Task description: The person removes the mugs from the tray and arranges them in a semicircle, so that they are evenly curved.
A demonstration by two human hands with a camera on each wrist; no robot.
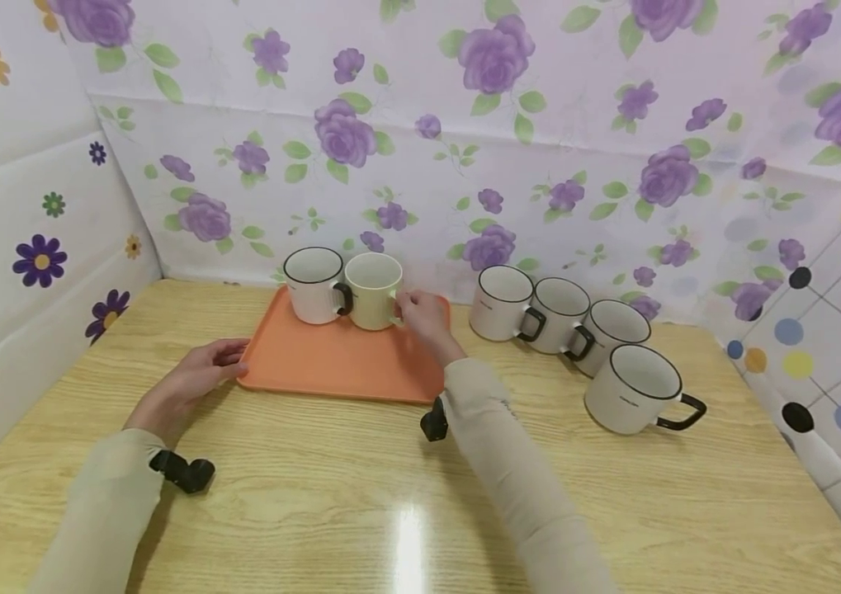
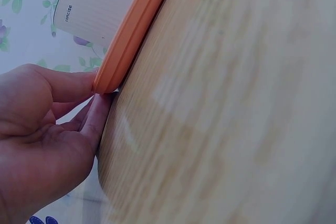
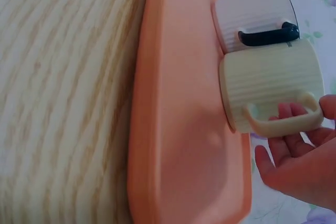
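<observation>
An orange tray lies on the wooden table, with a white mug with a black handle and a cream mug side by side at its far edge. My right hand holds the cream mug's handle; the fingertips show behind the loop and the thumb sits on its outer end. The cream mug stands flat on the tray, touching the white mug. My left hand rests with fairly straight fingers against the tray's near left corner.
Several white mugs with black rims and handles stand on the table to the right of the tray, the farthest close to its right edge. Flowered cloth walls close in the back and both sides. Bare wooden tabletop lies in front.
</observation>
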